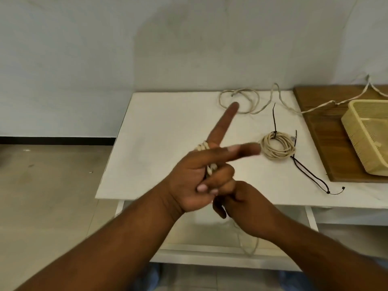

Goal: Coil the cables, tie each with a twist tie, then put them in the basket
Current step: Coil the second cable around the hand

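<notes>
While the left hand (pixel 195 175) is hovering over the near edge of the white table (pixel 157 127), it is gripping the cable (pixel 210 169), which is wound around the hand itself. Pale turns are showing at the base of the raised finger and again where the lower fingers are curling over them. One finger is pointing far and right, and another is stretching out to the right. The wound turns are running lengthwise from far to near across the hand, leaning slightly right at the near end. The right hand (pixel 241 198) is sitting just below and right of the left, touching it, with its fingers curled in. Whether it is pinching the cable I cannot tell, since the left hand is covering that spot. A slack strand is hanging below it, in front of the table's near edge.

Farther right, a tied coil (pixel 277 150) is lying flat, its black twist tie (pixel 274 120) pointing toward the far side. A second tie (pixel 310 175) is lying beside it. A loose cable (pixel 245 112) is sprawling at the far edge and trailing right over the wooden board (pixel 323 133), which is bearing the basket (pixel 357 131).
</notes>
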